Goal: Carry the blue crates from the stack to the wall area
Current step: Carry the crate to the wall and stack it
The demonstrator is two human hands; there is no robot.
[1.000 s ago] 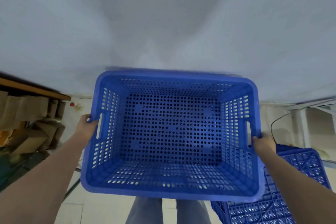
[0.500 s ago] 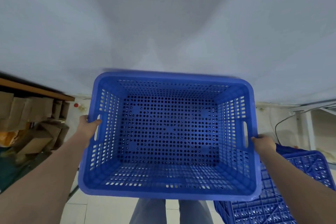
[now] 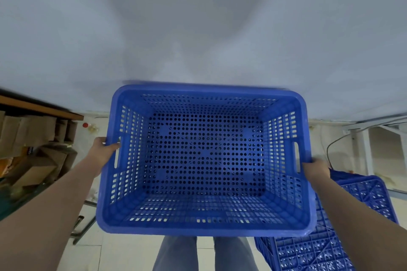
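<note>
Both hands have the blue crate (image 3: 203,160) by its short ends: the left hand (image 3: 101,153) curls around the end wall with fingertips hooked at the handle slot, and the right hand (image 3: 316,169) closes on the rim just below the opposite slot, though how its fingers wrap underneath is hidden. Holding it by the two ends, I'd judge, keeps the load balanced and the open mouth turned up toward the person, so they can see over the near rim to their own legs (image 3: 204,253) and the tiled floor (image 3: 123,253).

It hangs in the air in front of the body, close to the pale wall (image 3: 198,28) it faces, touching nothing but the hands. My guess is that the carry is nearly over and setting it down comes next.

It is moulded plastic, rectangular with rounded corners and a thick rolled lip. Its base is peppered with round holes, its walls are cut in rows of small rectangular slots, and smooth solid patches show at the corners and at a few spots in the base. It looks light and stiff, and it is empty.

A second blue crate (image 3: 352,226) lies bottom-up on the floor to the person's right, its ribbed underside showing, partly under the right forearm. To the left, brown cardboard boxes (image 3: 28,149) sit packed beneath a wooden shelf (image 3: 41,106). A white metal frame (image 3: 365,143) stands at the far right with a dark cable (image 3: 332,145) looping beside it.
</note>
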